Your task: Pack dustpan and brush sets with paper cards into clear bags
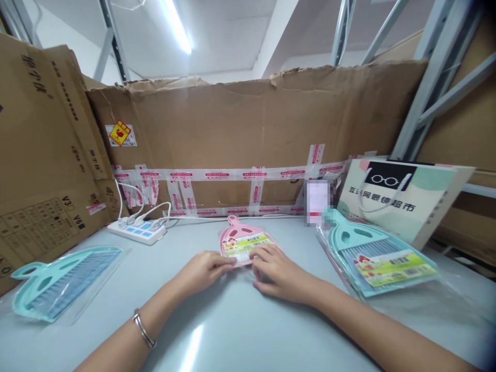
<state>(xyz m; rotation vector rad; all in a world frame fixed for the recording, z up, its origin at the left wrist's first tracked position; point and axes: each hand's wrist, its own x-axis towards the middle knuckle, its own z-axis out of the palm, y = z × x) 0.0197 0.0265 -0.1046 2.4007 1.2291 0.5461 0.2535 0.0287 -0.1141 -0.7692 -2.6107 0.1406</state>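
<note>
A pink dustpan and brush set (248, 238) in a clear plastic bag lies flat on the table in front of me, its handle pointing away. A yellow-green label (250, 244) crosses its middle. My left hand (204, 268) has thumb and fingers pinched together at the near left edge of the pack. On the pack's near right part rest the bent fingers of my right hand (281, 271), with the thumb apart from them. These fingers hide some of the label and the near right corner.
A bagged blue-green dustpan set (67, 281) lies at left. More bagged sets, a blue-green one (387, 258) on top, are stacked at right before a paper carrier bag (403, 201). A white power strip (137, 230) with cables stands near the large cardboard box (232, 129) behind.
</note>
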